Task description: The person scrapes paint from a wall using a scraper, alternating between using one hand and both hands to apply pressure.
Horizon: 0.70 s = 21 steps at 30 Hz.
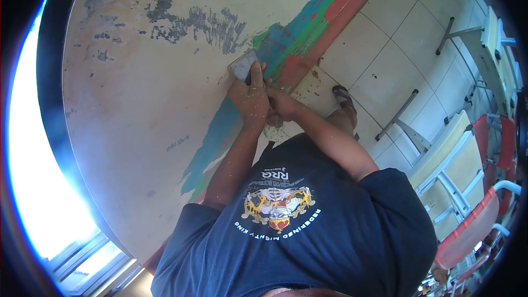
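Observation:
A scraper with a broad flat grey blade (242, 66) lies against the cream wall (148, 88), by the edge of a painted band. My left hand (251, 99) is closed on the scraper close to the blade, with a finger stretched along it. Just behind it, my right hand (279, 105) is wrapped round what appears to be the handle, which is mostly hidden by my hands. Blue paint (220, 126) shows below the blade. Above it the band is patchy blue, green and red (300, 36).
Grey worn patches (198, 26) mark the wall. Flakes lie on the tiled floor (385, 71) near my sandalled foot (344, 99). Chairs with writing boards (451, 170) and a red chair (470, 225) crowd the right side. A bright window (44, 187) is at the left.

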### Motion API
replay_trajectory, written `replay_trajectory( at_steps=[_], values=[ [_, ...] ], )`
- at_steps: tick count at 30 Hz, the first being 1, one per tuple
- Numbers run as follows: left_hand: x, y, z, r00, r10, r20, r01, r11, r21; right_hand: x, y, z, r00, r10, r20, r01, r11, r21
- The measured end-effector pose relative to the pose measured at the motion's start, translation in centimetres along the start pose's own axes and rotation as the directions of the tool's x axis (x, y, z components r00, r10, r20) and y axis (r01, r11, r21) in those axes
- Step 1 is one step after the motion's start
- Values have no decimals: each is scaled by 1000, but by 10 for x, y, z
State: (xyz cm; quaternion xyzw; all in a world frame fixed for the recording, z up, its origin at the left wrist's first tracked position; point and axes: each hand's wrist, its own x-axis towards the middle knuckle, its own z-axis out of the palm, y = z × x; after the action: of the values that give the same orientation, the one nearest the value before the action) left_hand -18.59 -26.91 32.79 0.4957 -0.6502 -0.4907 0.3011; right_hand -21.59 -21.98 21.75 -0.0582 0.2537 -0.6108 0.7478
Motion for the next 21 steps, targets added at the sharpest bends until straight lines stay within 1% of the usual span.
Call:
replay_trajectory(
  at_steps=[1, 2, 3, 4, 5, 6, 7, 9, 10, 12, 13, 15, 17, 18, 19, 21],
  values=[
    [0, 0, 3, 999, 39, -17, -40, 999, -28, -2, -1, 4, 1000, 4, 0, -4, 1000, 2],
    [0, 0, 5, 996, 80, -38, -82, 995, -57, -4, -3, 8, 999, -9, -54, 10, 1000, 23],
    [0, -2, 4, 996, 78, -42, -80, 995, -56, -5, -4, 11, 994, -20, -107, 25, 999, 45],
    [-2, -7, 1, 998, 56, -33, -57, 998, -38, -1, 4, 5, 994, -18, -106, 23, 999, 47],
    [-3, -8, 0, 999, 35, -24, -36, 999, -22, 7, 16, -5, 997, -9, -72, 11, 1000, 28],
    [-1, -5, 2, 999, 39, -26, -39, 999, -25, 9, 15, -7, 999, -2, -37, 2, 1000, 5],
    [1, -1, 4, 999, 30, -20, -31, 999, -23, 11, 12, -12, 999, -6, -37, 6, 1000, 0],
    [1, -2, 4, 1000, 12, -16, -13, 1000, -20, 8, 8, -17, 999, 21, 35, -21, 1000, 14],
    [2, -4, 4, 999, 27, -19, -28, 1000, -9, 6, 6, -13, 999, 23, 36, -23, 1000, 9],
    [-1, -10, 3, 999, 41, -19, -41, 999, 3, 2, 10, -1, 989, -95, -115, 90, 995, -48],
    [-3, -11, 2, 1000, 20, -19, -20, 1000, -18, 1, 12, -5, 989, -98, -114, 93, 994, -52],
    [-3, -10, 3, 1000, 8, -15, -9, 999, -41, 4, 13, -15, 1000, 5, -17, -5, 999, -42],
    [-5, -10, 5, 1000, -14, -28, 12, 998, -68, 7, 15, -18, 999, -30, -20, 29, 999, -36],
    [-6, -10, 5, 1000, -17, -26, 15, 997, -70, 8, 17, -21, 998, -61, -22, 60, 998, -30],
    [-6, -9, 5, 1000, -10, -21, 9, 999, -50, 9, 18, -25, 998, -59, -23, 58, 998, -31],
    [-7, -10, 1, 1000, -8, -28, 7, 1000, -24, 13, 22, -27, 996, 66, 56, -68, 997, 30]
  ],
)
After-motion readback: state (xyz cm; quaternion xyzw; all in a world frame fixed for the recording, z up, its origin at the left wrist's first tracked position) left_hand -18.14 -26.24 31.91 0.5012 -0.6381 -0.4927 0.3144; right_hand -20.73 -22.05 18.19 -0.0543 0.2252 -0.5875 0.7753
